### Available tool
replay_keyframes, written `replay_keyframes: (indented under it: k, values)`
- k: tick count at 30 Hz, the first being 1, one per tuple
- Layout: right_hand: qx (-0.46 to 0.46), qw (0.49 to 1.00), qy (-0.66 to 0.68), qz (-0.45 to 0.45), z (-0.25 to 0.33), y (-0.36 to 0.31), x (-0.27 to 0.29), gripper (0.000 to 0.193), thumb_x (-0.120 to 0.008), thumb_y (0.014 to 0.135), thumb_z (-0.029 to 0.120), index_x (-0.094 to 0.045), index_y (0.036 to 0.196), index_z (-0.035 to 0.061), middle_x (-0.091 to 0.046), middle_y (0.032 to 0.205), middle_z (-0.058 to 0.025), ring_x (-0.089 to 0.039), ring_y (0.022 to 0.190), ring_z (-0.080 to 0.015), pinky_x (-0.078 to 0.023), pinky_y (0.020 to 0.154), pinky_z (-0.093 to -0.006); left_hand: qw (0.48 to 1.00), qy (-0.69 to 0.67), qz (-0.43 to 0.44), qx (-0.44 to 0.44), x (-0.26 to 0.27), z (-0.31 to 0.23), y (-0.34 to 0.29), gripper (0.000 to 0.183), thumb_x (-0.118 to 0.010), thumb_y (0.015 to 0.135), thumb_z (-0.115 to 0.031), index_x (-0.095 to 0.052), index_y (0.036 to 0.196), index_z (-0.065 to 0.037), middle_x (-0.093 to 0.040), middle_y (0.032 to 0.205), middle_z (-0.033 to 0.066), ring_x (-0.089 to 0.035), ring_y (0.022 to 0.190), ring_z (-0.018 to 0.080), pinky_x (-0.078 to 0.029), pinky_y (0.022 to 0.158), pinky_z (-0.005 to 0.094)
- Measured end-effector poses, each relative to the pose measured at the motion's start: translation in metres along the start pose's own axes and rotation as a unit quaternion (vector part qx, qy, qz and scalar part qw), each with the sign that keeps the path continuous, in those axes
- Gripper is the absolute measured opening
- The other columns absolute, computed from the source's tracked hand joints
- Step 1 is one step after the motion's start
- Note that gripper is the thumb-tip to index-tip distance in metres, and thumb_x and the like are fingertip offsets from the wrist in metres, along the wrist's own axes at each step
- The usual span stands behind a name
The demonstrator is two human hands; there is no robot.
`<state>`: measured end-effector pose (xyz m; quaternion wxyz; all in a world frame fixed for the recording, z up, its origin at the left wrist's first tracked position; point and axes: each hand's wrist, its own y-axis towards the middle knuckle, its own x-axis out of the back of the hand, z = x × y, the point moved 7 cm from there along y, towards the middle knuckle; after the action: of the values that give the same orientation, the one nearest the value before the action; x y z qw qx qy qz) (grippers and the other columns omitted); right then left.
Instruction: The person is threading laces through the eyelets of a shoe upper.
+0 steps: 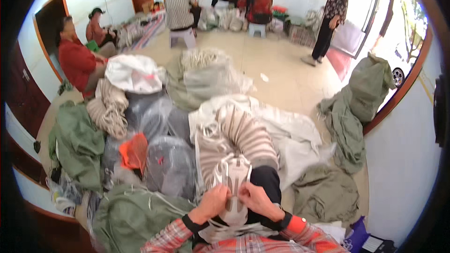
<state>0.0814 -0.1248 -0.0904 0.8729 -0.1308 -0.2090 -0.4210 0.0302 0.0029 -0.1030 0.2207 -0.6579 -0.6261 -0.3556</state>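
Observation:
A pale beige shoe upper with grey stripes rests over my lap, its rounded end toward me. My left hand is closed on its left edge, the fingers bent in. From the right, my right hand pinches the same upper near its middle; what lies between the fingertips is too small to make out. Just beyond, a long curved row of nested shoe uppers lies on a white sack. Loose white laces lie on that row's left side.
Stuffed clear plastic bags and green sacks crowd the left. An orange mesh bag lies on top. More green sacks stand by the doorway at right. Several people sit farther back, and one person stands near the door.

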Motion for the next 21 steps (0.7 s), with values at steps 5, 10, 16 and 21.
replay_keyframes:
  k: [5, 10, 16, 21]
  values:
    - [-0.024, 0.997, 0.042, 0.055, 0.009, 0.0, 0.001, 0.013, -0.057, 0.08, 0.004, -0.054, 0.091, -0.0009, -0.061, 0.072, -0.0078, -0.058, 0.064, -0.0133, -0.049, 0.059, -0.0268, 0.998, 0.026, 0.012, -0.064, 0.018, -0.026, 0.001, 0.016, -0.055, 0.083, -0.018, -0.049, 0.087, -0.004, -0.05, 0.081, 0.013, -0.055, 0.071, 0.033, -0.045, 0.059, 0.0406]
    - [-0.029, 0.996, 0.047, 0.066, 0.004, 0.01, 0.003, 0.015, -0.056, 0.08, 0.003, -0.054, 0.094, -0.0016, -0.061, 0.073, -0.0081, -0.058, 0.065, -0.0124, -0.049, 0.06, -0.0265, 0.964, 0.171, 0.092, -0.183, 0.022, -0.048, 0.019, 0.014, -0.054, 0.075, -0.011, -0.048, 0.085, -0.003, -0.048, 0.075, 0.0116, -0.055, 0.068, 0.0288, -0.045, 0.059, 0.0374]
    - [-0.135, 0.966, 0.175, 0.133, 0.015, 0.003, 0.013, 0.018, -0.057, 0.081, 0.006, -0.053, 0.098, 0.0, -0.057, 0.07, -0.0053, -0.055, 0.056, -0.0105, -0.045, 0.047, -0.0237, 0.935, 0.178, 0.086, -0.295, 0.059, -0.016, 0.023, 0.004, -0.051, 0.074, -0.008, -0.051, 0.076, -0.005, -0.05, 0.07, 0.0102, -0.056, 0.063, 0.0262, -0.046, 0.054, 0.0365]
    - [-0.221, 0.946, 0.134, 0.197, -0.011, -0.042, 0.026, 0.028, -0.059, 0.084, 0.012, -0.051, 0.11, 0.0031, -0.053, 0.065, -0.0013, -0.049, 0.048, -0.0068, -0.039, 0.039, -0.0215, 0.912, 0.351, -0.211, 0.033, 0.26, 0.121, -0.018, 0.005, -0.049, 0.076, -0.006, -0.053, 0.079, -0.005, -0.049, 0.08, 0.0147, -0.051, 0.076, 0.032, -0.042, 0.066, 0.0412]
